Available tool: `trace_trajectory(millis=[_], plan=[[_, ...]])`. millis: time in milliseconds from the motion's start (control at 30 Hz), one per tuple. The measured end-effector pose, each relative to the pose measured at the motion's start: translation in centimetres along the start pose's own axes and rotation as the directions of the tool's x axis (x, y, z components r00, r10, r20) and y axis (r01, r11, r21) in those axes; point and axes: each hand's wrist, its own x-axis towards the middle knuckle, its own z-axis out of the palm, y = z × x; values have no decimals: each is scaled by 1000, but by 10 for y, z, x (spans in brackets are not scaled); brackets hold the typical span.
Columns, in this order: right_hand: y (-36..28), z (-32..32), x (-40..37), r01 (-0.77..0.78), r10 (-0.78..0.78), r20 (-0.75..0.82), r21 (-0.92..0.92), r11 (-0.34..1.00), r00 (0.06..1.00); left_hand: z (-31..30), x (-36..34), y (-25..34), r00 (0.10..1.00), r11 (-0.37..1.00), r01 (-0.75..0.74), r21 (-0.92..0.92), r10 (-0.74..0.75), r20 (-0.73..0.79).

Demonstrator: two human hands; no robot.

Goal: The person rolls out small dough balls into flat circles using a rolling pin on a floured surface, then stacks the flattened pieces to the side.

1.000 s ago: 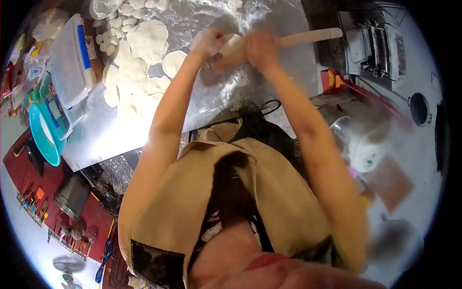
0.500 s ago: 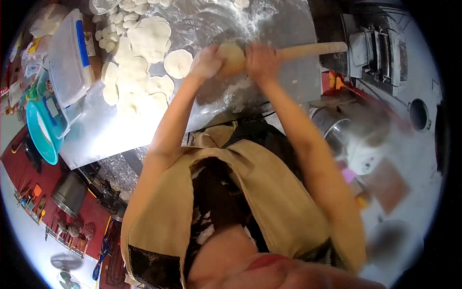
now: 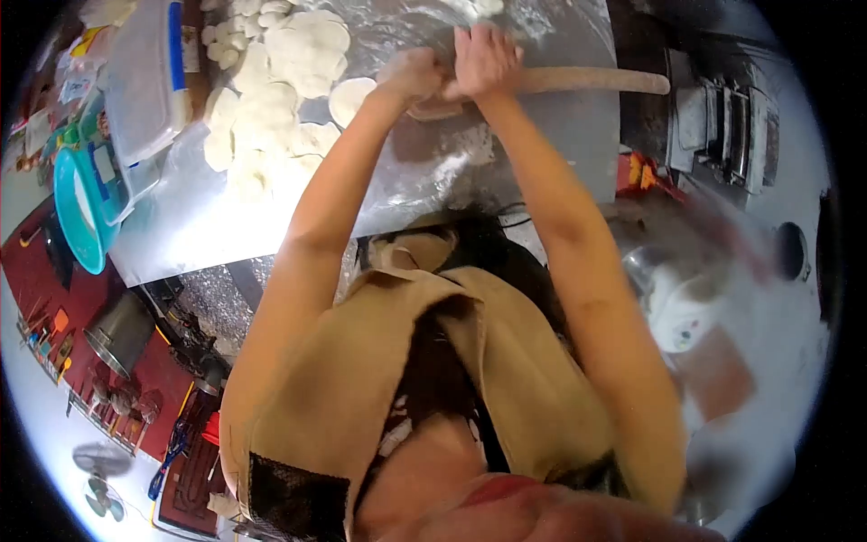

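A long wooden rolling pin (image 3: 591, 81) lies across the metal table, its right end reaching past the table edge. My right hand (image 3: 488, 61) rests palm down over the pin with fingers stretched out beyond it. Beside the pin's left end, my left hand (image 3: 414, 74) is closed with its fingers curled; what it grips is hidden. A pale piece of dough (image 3: 436, 112) shows partly under the pin, below the hands. Just left of my left hand lies a dough round (image 3: 349, 101), partly covered by my forearm.
Many overlapping flat dough rounds (image 3: 271, 113) and small dough pieces (image 3: 226, 45) cover the left of the floured table (image 3: 564, 135). Beyond them are a clear plastic box (image 3: 140, 90) and a turquoise basin (image 3: 79, 212). A metal appliance (image 3: 727, 126) stands right of the table.
Both hands have moved away from my body with the rolling pin. My right hand's fingers have stretched out. The dough is now mostly hidden under hands and pin. The view has shifted.
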Motion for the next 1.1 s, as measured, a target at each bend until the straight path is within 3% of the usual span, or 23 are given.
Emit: trace_trajectory(millis=[67, 133, 200, 267, 333, 367, 433, 467, 533, 600, 667, 700, 767, 867, 933, 967, 1033, 1100], plan=[[18, -10, -29, 147, -152, 208, 39, 988, 966, -9, -6, -1, 999, 999, -52, -4, 52, 2], [43, -30, -70, 234, -236, 40, 40, 971, 971, -19, -13, -8, 994, 994, -108, -14, 108, 4], [74, -36, -97, 347, -343, -70, 65, 936, 937, -27, -27, -29, 907, 882, -152, -447, -56, -418], [79, -43, -96, 345, -337, -94, 82, 935, 937, -35, -38, -58, 711, 863, -165, -477, -231, -664], [84, -46, -87, 341, -328, -132, 88, 936, 935, -29, -67, -89, 679, 964, 68, -258, -234, -696], [85, -45, -84, 316, -305, -131, 77, 946, 943, -19, -79, -90, 682, 965, 71, -251, -231, -694], [87, -42, -81, 286, -275, -135, 66, 956, 952, -6, -97, -88, 723, 936, 296, -191, -350, -596], [86, -41, -80, 278, -268, -149, 50, 959, 952, -5, -95, -85, 727, 940, 287, -185, -340, -596], [86, -46, -82, 254, -248, -164, 14, 967, 955, -4, -89, -68, 795, 794, 313, -521, -520, -314], [86, -51, -83, 246, -241, -153, 14, 969, 958, -4, -79, -57, 833, 836, 314, -449, -470, -292], [89, -53, -86, 246, -239, -162, 24, 969, 957, -11, -63, -55, 976, 974, 212, -77, -215, -33], [91, -53, -87, 256, -245, -169, 46, 966, 955, -14, -55, -47, 979, 977, 200, -74, -203, -35], [92, -53, -87, 250, -241, -150, 38, 968, 959, -18, -36, -19, 986, 983, -6, -182, -24, -166], [91, -55, -86, 239, -230, -124, 59, 969, 965, -23, 3, 28, 989, 966, -145, -216, 132, -71], [88, -58, -85, 231, -220, -122, 87, 969, 968, -2, 36, 37, 958, 764, -284, -580, 245, -147], [87, -60, -85, 217, -209, -100, 71, 974, 973, 6, 38, 37, 958, 763, -283, -581, 248, -142], [84, -63, -84, 201, -197, -76, 48, 978, 978, 15, 38, 44, 998, 891, -57, -450, 47, -32], [78, -60, -84, 122, -124, -46, -39, 992, 991, 24, 15, 38, 996, 924, -81, -374, 90, 7]])
